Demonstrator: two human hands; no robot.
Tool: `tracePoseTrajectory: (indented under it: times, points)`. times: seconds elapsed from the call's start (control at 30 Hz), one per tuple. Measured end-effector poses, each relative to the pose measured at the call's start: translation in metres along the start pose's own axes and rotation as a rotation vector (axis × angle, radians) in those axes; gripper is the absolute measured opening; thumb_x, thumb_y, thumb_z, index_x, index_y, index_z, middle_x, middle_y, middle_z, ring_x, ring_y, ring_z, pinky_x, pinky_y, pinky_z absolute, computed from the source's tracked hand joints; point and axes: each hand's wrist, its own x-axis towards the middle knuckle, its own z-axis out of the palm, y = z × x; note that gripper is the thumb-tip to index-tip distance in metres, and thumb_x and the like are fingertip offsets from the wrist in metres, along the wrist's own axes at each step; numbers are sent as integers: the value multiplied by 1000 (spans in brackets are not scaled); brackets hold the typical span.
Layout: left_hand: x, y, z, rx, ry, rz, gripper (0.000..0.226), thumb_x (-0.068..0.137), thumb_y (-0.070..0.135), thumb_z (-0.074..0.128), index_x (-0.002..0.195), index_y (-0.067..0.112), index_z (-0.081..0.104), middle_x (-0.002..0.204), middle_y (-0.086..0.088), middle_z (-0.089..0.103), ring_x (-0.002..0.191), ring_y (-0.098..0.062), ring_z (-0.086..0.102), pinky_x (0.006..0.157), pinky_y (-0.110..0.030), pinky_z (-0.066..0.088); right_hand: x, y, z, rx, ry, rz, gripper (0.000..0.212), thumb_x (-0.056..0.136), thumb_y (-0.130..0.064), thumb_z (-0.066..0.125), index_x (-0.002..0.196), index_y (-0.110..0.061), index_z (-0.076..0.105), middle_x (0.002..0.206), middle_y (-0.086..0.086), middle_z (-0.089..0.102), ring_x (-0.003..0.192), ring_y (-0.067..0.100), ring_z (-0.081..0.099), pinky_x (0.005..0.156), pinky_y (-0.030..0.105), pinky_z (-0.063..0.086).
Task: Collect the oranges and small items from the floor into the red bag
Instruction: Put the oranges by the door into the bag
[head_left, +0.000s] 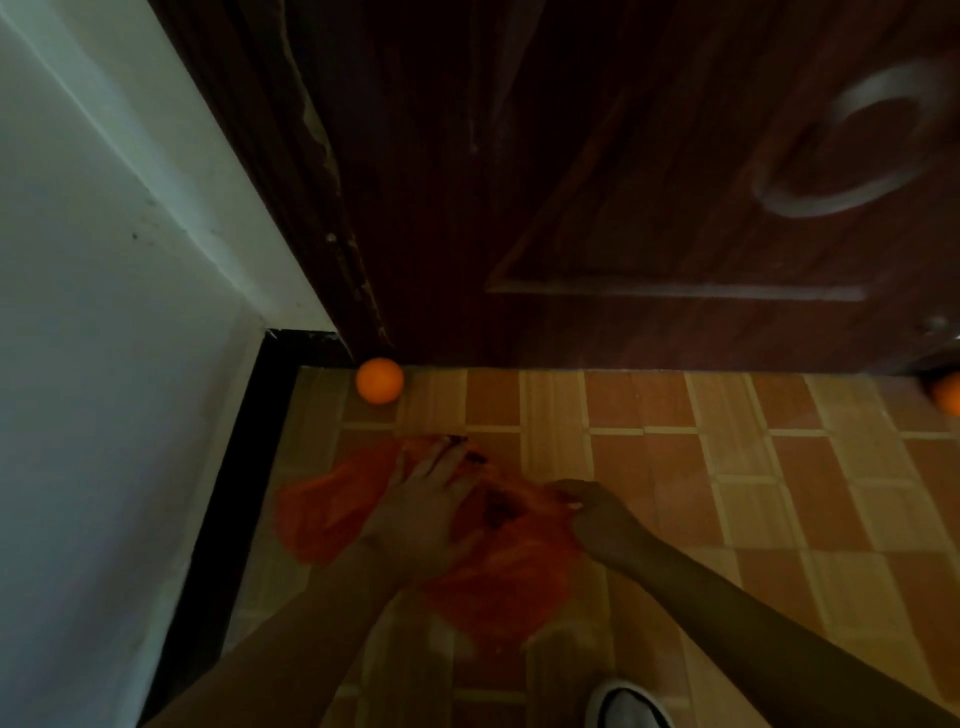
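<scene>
Left hand (426, 506) flat on the red bag (493, 577), fingers straight, pressing it to the tiled floor (727, 493). Right hand (587, 506) just beside, pinching the bag's crumpled edge. Nearest orange (380, 380) ahead of the left fingertips, against the door (571, 208) bottom; probably the left hand's reach. Second orange (948, 395) far right, half out of view, well apart from both.

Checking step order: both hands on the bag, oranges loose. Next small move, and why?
Probably spread the red bag mouth open: it lies flat on the floor, left hand resting on it, right hand pinching its edge. Both oranges, one by the door frame and one at the right edge, are still out.
</scene>
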Motion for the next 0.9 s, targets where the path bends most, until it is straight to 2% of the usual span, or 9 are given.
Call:
tracePoseTrajectory:
  times: [0.03, 0.13, 0.27, 0.47, 0.53, 0.6, 0.67, 0.73, 0.9]
  points:
    - [1, 3, 1, 1, -3, 11, 75, 92, 69, 42, 159, 42, 24, 174, 8, -2, 160, -19, -12, 125, -59, -10, -6, 5, -2, -80, 57, -31, 44, 98, -18, 71, 141, -19, 60, 140, 5, 62, 100, 12, 68, 73, 19, 59]
    - [1, 7, 4, 6, -35, 17, 78, 93, 71, 42, 161, 41, 19, 174, 9, -9, 159, -15, -19, 125, -58, -11, -20, 7, -3, -409, 284, -298, 67, 94, -29, 66, 156, -26, 41, 162, -4, 35, 144, 16, 39, 113, 31, 38]
    - [4, 9, 3, -40, -91, -2, 87, 87, 73, 31, 163, 39, 8, 173, 10, -11, 159, -13, -18, 127, -61, -4, -32, -17, 27, -845, 312, -635, 76, 96, -57, 43, 163, -29, 24, 170, -5, 20, 158, 17, 11, 124, 41, 4]
    - [-2, 1, 1, -118, 17, -24, 68, 97, 51, 46, 158, 36, 19, 172, 12, 1, 160, -12, -3, 128, -53, 13, 3, 23, 57, -1138, 132, -519, 100, 92, -74, 40, 166, -17, 3, 174, 4, -7, 159, 31, -8, 126, 60, -1]
    - [-6, -5, 7, -116, 0, 6, 73, 96, 56, 47, 160, 39, 17, 172, 15, -3, 159, -9, -9, 126, -43, 11, 13, 37, 53, -1211, 96, -521, 102, 90, -76, 40, 165, -13, 10, 173, 9, 5, 159, 35, 5, 125, 62, 8]
    - [-14, -16, 19, -76, -102, 9, 88, 94, 66, 46, 165, 37, 3, 170, 15, -17, 154, -6, -23, 124, -41, 3, 21, 41, 48, -1258, 42, -524, 105, 88, -77, 38, 165, -13, 4, 173, 9, 0, 158, 35, -2, 125, 63, 4]
    - [-21, -29, 30, 10, -198, -22, 96, 89, 77, 37, 163, 39, -13, 166, 14, -26, 149, -6, -34, 125, -51, -6, 29, 41, 46, -1309, -16, -526, 105, 89, -74, 34, 164, -15, -9, 170, 8, -19, 156, 32, -20, 120, 58, -14]
    - [-27, -39, 36, 92, -285, -80, 99, 86, 81, 31, 159, 41, -21, 165, 10, -31, 150, -14, -34, 123, -57, -12, 36, 38, 44, -1351, -48, -536, 98, 97, -64, 38, 163, -15, -14, 168, 8, -28, 154, 32, -27, 118, 55, -20]
    - [-28, -53, 35, 113, -409, -218, 124, 61, 100, -6, 165, 33, -6, 172, 2, -16, 160, -32, -11, 123, -66, -1, 47, 25, 24, -1377, -11, -470, 94, 103, -44, 53, 164, -14, -12, 168, 11, -26, 155, 34, -21, 120, 56, -20]
